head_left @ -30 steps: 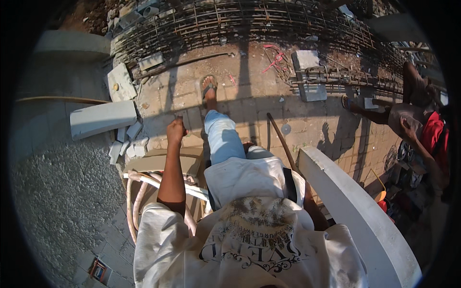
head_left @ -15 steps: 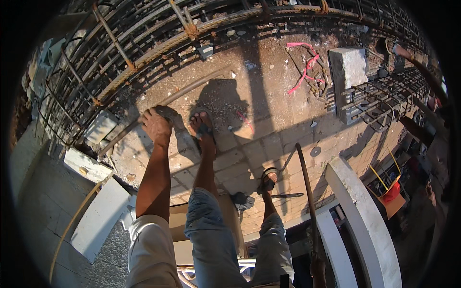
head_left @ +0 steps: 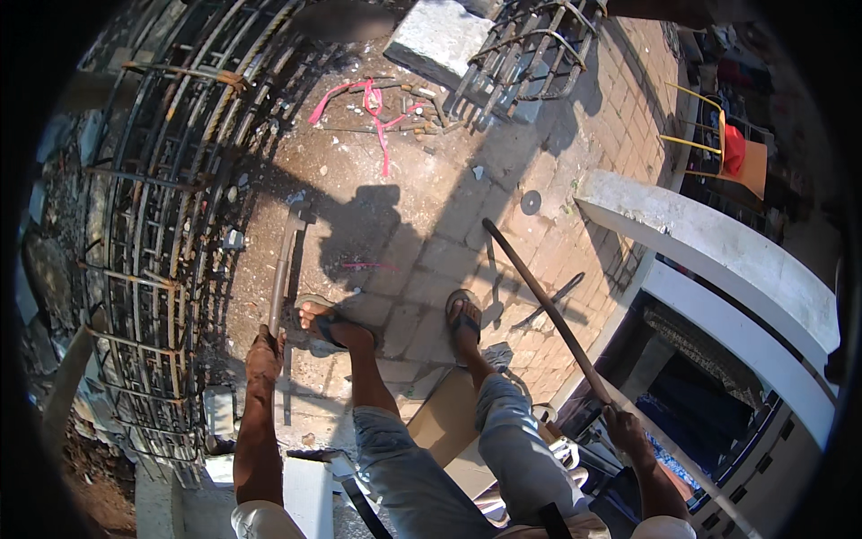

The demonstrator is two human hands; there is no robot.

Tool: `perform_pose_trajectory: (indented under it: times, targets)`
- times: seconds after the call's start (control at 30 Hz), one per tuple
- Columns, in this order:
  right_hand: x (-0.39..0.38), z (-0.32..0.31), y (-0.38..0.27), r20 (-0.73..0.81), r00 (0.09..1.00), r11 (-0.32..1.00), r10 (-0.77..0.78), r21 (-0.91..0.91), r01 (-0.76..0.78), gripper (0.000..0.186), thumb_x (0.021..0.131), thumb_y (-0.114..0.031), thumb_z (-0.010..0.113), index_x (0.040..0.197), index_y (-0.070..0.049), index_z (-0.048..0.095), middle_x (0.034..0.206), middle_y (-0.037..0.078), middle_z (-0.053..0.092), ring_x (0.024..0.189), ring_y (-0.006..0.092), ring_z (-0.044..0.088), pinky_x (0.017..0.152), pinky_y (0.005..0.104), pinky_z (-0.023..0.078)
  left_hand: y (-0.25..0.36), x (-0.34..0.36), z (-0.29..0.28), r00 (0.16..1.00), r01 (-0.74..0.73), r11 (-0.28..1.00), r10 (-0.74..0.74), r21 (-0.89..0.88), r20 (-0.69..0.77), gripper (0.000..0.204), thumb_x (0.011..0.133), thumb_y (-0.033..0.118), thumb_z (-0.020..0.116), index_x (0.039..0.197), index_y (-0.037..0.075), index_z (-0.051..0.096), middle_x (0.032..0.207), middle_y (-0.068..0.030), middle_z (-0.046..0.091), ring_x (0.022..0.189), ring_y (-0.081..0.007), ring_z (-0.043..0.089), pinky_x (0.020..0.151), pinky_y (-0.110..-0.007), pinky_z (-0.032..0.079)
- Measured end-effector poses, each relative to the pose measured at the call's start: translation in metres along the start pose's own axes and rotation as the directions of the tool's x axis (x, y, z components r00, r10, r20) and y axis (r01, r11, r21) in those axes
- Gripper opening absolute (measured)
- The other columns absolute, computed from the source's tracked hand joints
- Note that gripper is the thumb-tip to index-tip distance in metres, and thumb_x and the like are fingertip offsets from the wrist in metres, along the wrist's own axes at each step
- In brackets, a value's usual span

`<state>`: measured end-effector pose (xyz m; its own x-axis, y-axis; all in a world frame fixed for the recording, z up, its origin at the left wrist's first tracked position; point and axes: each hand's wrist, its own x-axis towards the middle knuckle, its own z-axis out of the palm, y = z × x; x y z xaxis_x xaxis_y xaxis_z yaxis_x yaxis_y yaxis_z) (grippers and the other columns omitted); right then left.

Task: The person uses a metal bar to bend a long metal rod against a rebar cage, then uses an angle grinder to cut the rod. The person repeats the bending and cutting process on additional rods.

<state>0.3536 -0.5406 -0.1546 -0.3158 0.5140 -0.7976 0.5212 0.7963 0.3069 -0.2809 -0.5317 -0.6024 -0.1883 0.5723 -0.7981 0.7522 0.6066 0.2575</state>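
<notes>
My left hand (head_left: 263, 357) is closed around the near end of a brown metal bar (head_left: 284, 277). From my fist the bar points away over the dusty ground, and its far end has a short, thicker head. My right hand (head_left: 626, 431) grips a longer, dark metal bar (head_left: 552, 312) partway along. This bar slants from the lower right toward the middle, with a slightly curved far tip near the paving. My sandalled feet (head_left: 462, 314) stand between the two bars.
A rebar cage (head_left: 148, 269) runs along the left, and another cage (head_left: 539, 54) lies by a concrete block (head_left: 440, 40). Pink ribbon (head_left: 373, 103) lies among short metal pieces. A pale concrete beam (head_left: 709, 251) and a yellow-framed chair (head_left: 723, 139) stand to the right.
The view has turned rightward. My left hand, earlier on the bar lying on the ground, now grips its end and has swung it round. My right hand has come into clearer view with the long bar.
</notes>
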Motion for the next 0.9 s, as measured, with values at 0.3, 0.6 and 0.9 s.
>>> perform_pose_trajectory:
  times: [0.3, 0.6, 0.9]
  targets:
    - [0.026, -0.012, -0.009, 0.840, 0.542, -0.162, 0.031, 0.539, -0.826, 0.064, 0.097, -0.049, 0.038, 0.063, 0.001, 0.059, 0.049, 0.016, 0.056, 0.047, 0.0306, 0.062, 0.041, 0.0428, 0.048, 0.185, -0.201, -0.182, 0.843, 0.519, 0.248, 0.007, -0.818, 0.537, 0.080, 0.083, 0.008, 0.066, 0.146, 0.028, 0.021, 0.099, -0.0167, 0.062, 0.068, -0.0236, 0.066, 0.052, -0.038, 0.058]
    - [0.023, -0.024, 0.053, 0.835, 0.522, -0.440, -0.174, 0.408, -0.800, 0.067, 0.091, -0.058, 0.043, 0.059, 0.000, 0.052, 0.047, 0.008, 0.049, 0.037, 0.0197, 0.052, 0.035, 0.0349, 0.041, 0.350, -0.144, -0.273, 0.963, -0.060, -0.061, 0.258, -0.996, -0.074, 0.046, 0.088, 0.041, 0.049, 0.120, 0.008, 0.054, 0.090, -0.0111, 0.065, 0.074, -0.0239, 0.064, 0.069, -0.039, 0.057]
    - [0.032, -0.039, 0.057, 0.881, 0.422, -0.462, -0.216, 0.289, -0.839, 0.067, 0.091, -0.059, 0.046, 0.058, -0.001, 0.052, 0.044, 0.007, 0.045, 0.033, 0.0189, 0.046, 0.033, 0.0343, 0.037, 0.429, -0.055, -0.292, 0.810, -0.246, 0.870, -0.058, -0.428, -0.583, 0.028, 0.094, 0.027, 0.060, 0.082, 0.001, 0.056, 0.072, -0.0045, 0.050, 0.070, -0.0115, 0.044, 0.065, -0.027, 0.039]
